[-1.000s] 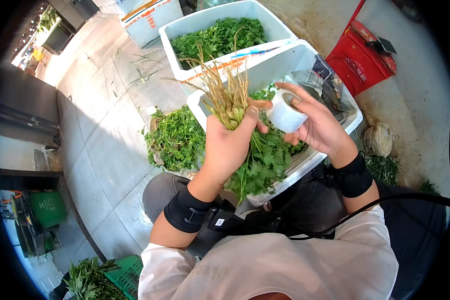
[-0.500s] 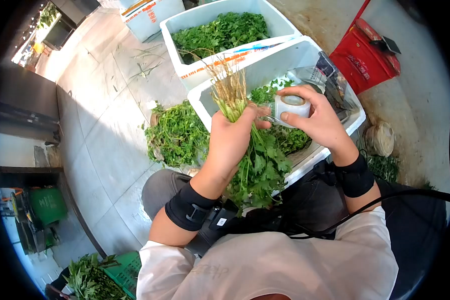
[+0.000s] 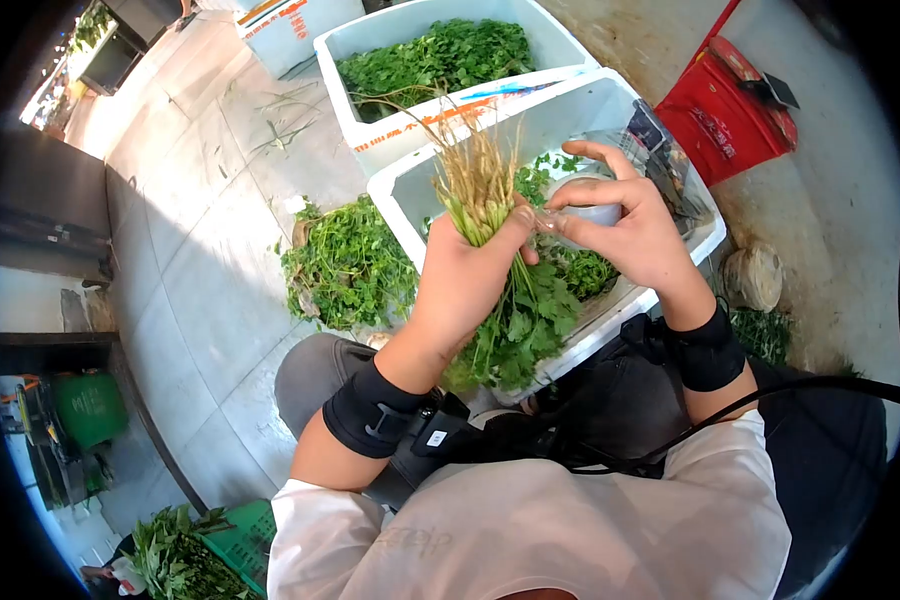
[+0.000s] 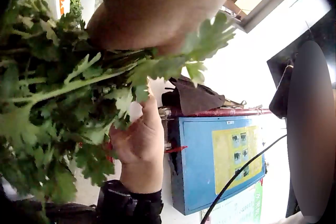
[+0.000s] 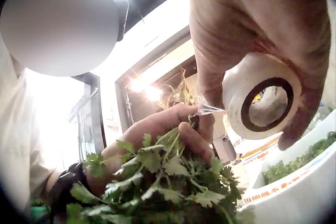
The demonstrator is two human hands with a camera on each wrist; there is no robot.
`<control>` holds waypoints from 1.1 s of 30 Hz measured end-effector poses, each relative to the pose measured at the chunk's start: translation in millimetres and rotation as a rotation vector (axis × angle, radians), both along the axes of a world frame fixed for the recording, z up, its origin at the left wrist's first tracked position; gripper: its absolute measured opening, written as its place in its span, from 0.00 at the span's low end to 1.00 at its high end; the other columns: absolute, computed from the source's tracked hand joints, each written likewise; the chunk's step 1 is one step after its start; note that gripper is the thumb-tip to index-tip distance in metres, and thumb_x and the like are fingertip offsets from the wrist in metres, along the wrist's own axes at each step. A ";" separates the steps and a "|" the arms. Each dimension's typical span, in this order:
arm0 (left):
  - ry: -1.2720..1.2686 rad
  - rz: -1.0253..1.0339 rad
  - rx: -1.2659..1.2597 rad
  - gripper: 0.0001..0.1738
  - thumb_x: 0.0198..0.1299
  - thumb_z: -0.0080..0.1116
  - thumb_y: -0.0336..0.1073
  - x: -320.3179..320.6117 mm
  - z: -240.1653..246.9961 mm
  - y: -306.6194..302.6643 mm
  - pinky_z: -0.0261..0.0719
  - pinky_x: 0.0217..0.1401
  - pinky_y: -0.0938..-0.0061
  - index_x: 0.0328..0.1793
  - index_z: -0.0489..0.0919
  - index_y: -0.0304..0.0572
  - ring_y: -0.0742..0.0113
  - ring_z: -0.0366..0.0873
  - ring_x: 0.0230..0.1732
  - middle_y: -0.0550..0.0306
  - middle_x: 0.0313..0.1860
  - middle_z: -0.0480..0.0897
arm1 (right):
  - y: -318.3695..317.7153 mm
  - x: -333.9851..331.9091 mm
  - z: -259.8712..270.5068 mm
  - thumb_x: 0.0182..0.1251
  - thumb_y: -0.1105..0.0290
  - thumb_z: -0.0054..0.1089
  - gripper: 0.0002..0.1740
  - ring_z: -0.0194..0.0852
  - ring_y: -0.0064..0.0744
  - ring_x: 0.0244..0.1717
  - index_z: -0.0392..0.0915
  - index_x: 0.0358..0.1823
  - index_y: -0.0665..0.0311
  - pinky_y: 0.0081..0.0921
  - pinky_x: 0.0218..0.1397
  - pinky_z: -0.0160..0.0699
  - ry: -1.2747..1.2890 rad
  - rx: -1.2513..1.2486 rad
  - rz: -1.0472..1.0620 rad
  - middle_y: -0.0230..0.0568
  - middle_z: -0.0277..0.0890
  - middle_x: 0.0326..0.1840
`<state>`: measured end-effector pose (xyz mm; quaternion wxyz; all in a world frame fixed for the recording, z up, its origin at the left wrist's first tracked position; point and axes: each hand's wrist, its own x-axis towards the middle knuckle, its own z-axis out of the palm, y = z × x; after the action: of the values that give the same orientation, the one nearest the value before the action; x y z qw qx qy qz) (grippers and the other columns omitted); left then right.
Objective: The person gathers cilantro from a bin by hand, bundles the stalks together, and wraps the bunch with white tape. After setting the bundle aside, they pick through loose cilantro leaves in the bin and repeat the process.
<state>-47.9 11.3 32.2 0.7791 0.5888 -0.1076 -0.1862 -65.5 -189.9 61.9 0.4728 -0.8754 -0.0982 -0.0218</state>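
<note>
My left hand grips a bunch of coriander round its stems, the pale roots pointing up and the leaves hanging below. In my right hand is a roll of clear tape, partly hidden by the fingers in the head view. The right wrist view shows the roll side-on, with its brown core. A short twisted strip of tape runs between the roll and the left fingertips. The right thumb is right beside those fingertips. Leaves cover much of the left wrist view.
A white foam box with loose coriander and newspaper stands under the hands. Behind it is another foam box full of greens. A heap of greens lies on the floor at left; a red dustpan stands at right.
The right hand has turned and its thumb has come closer to the left fingertips. The tape roll has tilted behind the right fingers. The left hand keeps its hold on the bunch.
</note>
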 end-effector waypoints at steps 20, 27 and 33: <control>0.359 -0.108 -0.351 0.40 0.77 0.27 0.66 10.5 -16.0 -3.4 0.76 0.68 0.65 0.74 0.66 0.40 0.63 0.77 0.64 0.51 0.63 0.78 | 39.5 2.5 17.0 0.55 0.72 0.72 0.11 0.79 0.38 0.57 0.90 0.41 0.63 0.32 0.62 0.73 0.046 -0.160 0.004 0.49 0.71 0.61; 0.360 -0.075 -0.365 0.33 0.79 0.34 0.58 8.8 -14.4 -7.7 0.77 0.67 0.64 0.74 0.65 0.38 0.63 0.76 0.63 0.51 0.65 0.75 | 37.2 4.0 6.5 0.53 0.63 0.74 0.13 0.79 0.51 0.58 0.91 0.40 0.57 0.37 0.57 0.79 -0.135 -0.306 -0.014 0.54 0.75 0.59; 0.422 -0.088 -0.438 0.28 0.79 0.43 0.50 10.1 -12.0 -7.0 0.71 0.70 0.64 0.74 0.65 0.37 0.66 0.73 0.65 0.53 0.65 0.75 | 40.3 -0.5 9.4 0.51 0.70 0.76 0.11 0.74 0.45 0.64 0.90 0.38 0.61 0.36 0.66 0.71 -0.065 -0.271 -0.071 0.51 0.76 0.55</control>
<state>-37.9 4.3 20.2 0.8838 0.3499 -0.0064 -0.3106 -66.1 -149.6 71.3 0.3458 -0.9330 -0.0845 -0.0533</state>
